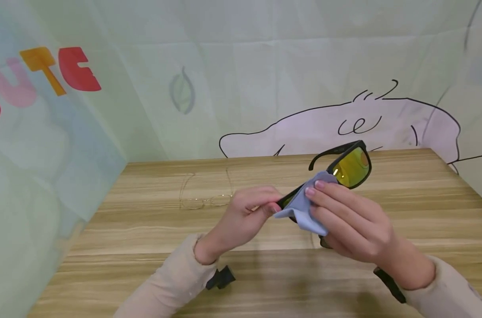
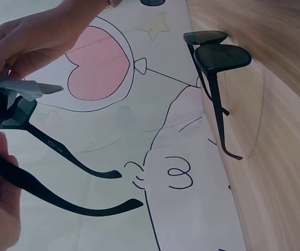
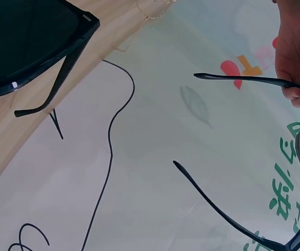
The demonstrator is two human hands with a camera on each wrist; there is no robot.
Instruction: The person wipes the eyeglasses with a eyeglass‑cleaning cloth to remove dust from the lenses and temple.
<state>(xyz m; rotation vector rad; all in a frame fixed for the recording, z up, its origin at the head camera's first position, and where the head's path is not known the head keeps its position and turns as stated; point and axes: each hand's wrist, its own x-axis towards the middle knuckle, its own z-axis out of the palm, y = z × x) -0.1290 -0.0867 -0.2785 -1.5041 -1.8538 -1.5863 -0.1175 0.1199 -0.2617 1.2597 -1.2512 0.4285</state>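
My left hand (image 1: 245, 216) grips black-framed sunglasses with yellow mirrored lenses (image 1: 354, 168) at one end of the frame, near the hinge. Tilted above the table, the sunglasses have both temples (image 2: 71, 198) unfolded, as the left wrist view shows. In my right hand (image 1: 356, 221) is a light blue cloth (image 1: 308, 216), held against the front of the sunglasses. The cloth drapes over the nearer lens and hides most of it. Beneath the right hand, a second pair of dark sunglasses (image 2: 223, 57) stands on the table, mostly covered in the head view.
Thin wire-rimmed glasses (image 1: 206, 203) lie with temples unfolded on the wooden table (image 1: 145, 229), left of the hands. A printed cloth backdrop (image 1: 241, 88) rises behind the table's back edge and along its left side.
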